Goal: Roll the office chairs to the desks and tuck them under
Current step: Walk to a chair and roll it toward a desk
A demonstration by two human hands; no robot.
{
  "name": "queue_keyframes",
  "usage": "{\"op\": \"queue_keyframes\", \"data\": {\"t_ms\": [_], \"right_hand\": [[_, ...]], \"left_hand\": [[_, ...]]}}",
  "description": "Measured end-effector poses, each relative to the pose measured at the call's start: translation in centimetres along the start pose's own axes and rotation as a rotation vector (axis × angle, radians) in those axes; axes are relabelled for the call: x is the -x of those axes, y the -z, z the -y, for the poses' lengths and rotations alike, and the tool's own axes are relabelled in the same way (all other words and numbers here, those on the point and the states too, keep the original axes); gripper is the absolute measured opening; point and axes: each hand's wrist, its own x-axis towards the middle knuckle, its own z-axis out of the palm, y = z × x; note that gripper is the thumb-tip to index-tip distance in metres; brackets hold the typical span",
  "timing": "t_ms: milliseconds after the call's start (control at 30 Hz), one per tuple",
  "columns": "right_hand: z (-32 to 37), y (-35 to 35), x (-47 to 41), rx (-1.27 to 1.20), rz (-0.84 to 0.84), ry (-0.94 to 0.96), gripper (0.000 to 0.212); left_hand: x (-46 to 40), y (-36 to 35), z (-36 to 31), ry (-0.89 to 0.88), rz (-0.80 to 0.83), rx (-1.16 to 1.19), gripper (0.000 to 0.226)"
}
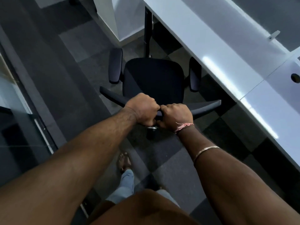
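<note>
- Floor [78, 65]: carpet tiles, dark grey and black, checkered.
- Office chair [154, 77] stands on floor beside white desk [219, 51]; one caster [151, 133] visible below backrest.
- Desk's black leg [147, 30] meets floor just beyond chair seat.
- White pillar [123, 18] rises from floor, left of desk leg.
- Person's sandalled foot [124, 161] rests on floor behind chair.

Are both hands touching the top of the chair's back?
Touching. The head view shows the left hand and right hand curled side by side around the chair's backrest.
</note>
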Motion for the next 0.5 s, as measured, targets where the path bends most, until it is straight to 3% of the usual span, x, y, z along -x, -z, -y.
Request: {"op": "queue_keyframes", "data": {"t_ms": [400,500], "right_hand": [[-3.4,-1.3,-13.0,0.003,-0.048,-0.13,0.035],[-4.8,-1.2,-15.8,-0.031,-0.059,-0.146,0.045]], "left_hand": [[-8.5,0.0,13.1,-0.104,-0.009,-0.053,0.041],[-10.7,0.4,15.5,-0.108,-0.019,-0.045,0.041]]}}
